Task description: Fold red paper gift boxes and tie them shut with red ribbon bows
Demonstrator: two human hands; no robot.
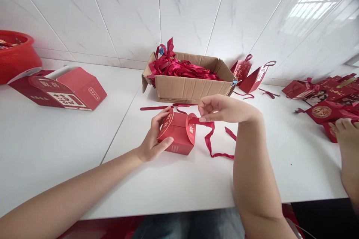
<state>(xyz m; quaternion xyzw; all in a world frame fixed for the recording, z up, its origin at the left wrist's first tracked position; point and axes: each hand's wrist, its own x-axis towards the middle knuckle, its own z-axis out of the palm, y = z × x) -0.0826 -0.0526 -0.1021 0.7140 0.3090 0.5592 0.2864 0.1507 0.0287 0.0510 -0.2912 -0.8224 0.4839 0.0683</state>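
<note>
A small red gift box with rounded top flaps and pale lettering sits on the white table in front of me. My left hand grips its left side, thumb on the front face and fingers behind. To the right of the box, my right hand pinches a dark red ribbon between thumb and fingers. One end of the ribbon runs to the box's right flap, where it seems to enter a slot. The rest trails in loose bends over the table toward my right forearm.
Behind stands a cardboard box heaped with red ribbons. A larger folded red box lies left, near a red tub. Several finished-looking red boxes crowd the right, beside another person's hand. Ribbon scraps lie about.
</note>
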